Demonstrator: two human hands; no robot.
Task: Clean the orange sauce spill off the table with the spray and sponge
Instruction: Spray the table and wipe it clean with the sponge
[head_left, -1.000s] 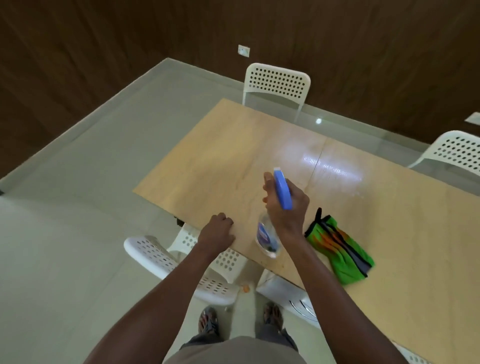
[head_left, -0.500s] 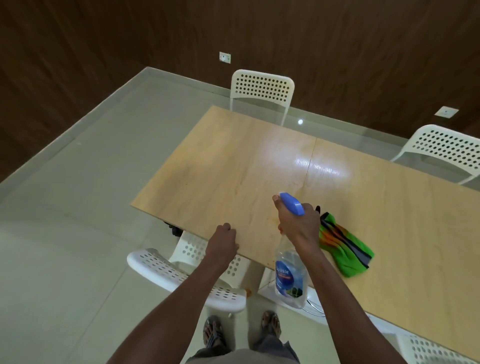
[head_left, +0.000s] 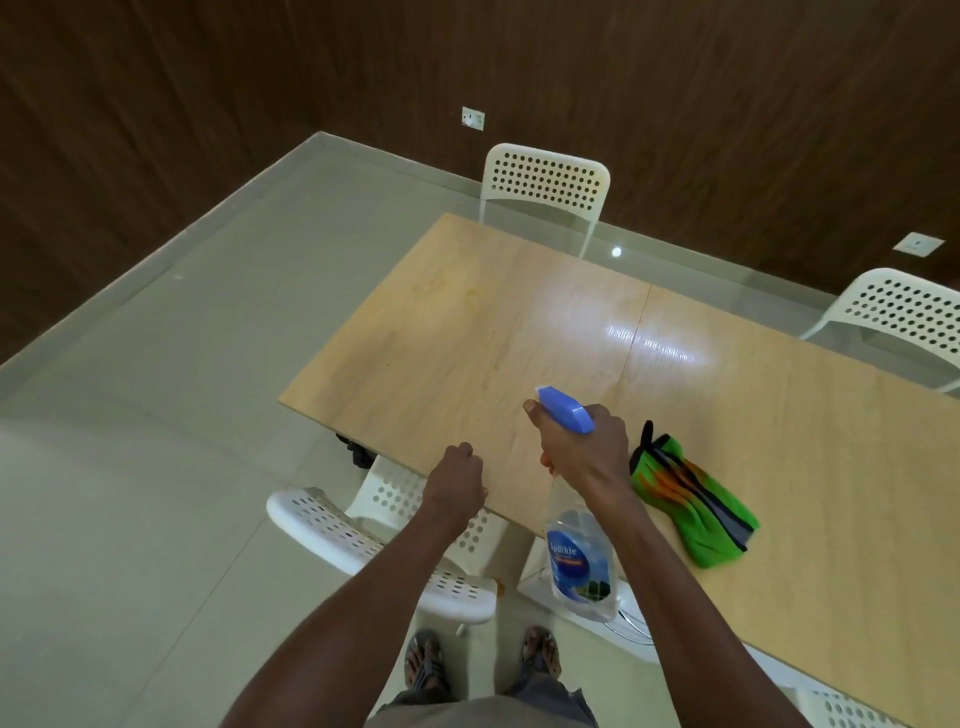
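Blue is the trigger head of the spray bottle (head_left: 576, 525), which the right hand (head_left: 584, 452) grips round the neck, the clear body hanging down over the near table edge. The nozzle points away from the person, toward the far left part of the table (head_left: 779, 467), where a faint orange sauce stain (head_left: 467, 291) lies, well apart from both hands. The left hand (head_left: 457, 480) rests curled on the table edge and holds nothing. The green cloth (head_left: 691, 504) lies just right of the right hand. Compared with a second ago, the bottle now hangs lower and more upright, and the nozzle has turned forward.
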